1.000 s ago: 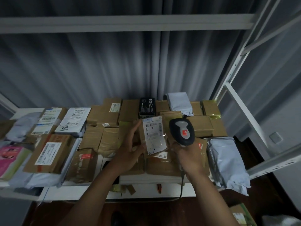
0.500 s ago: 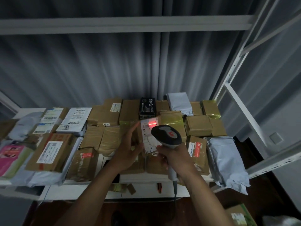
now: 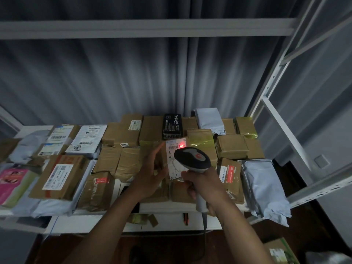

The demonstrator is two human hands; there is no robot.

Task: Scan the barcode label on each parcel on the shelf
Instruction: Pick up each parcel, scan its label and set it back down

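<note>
Both bare forearms reach forward and up from the bottom edge, converging toward the middle. The left hand (image 3: 152,173) is raised, thumb up and fingers curled round the side of the parcel (image 3: 174,159) it holds tilted. The right hand (image 3: 204,187) is fisted round the scanner (image 3: 192,159) handle, wrist bent, knuckles facing left

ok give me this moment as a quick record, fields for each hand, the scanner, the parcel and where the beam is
left hand: holds the parcel, tilted up
right hand: grips the scanner handle
scanner: aimed at the label
parcel: lifted off the shelf, label towards the scanner
label: white, barcode near the top
beam: red spot at the label's top right
</note>
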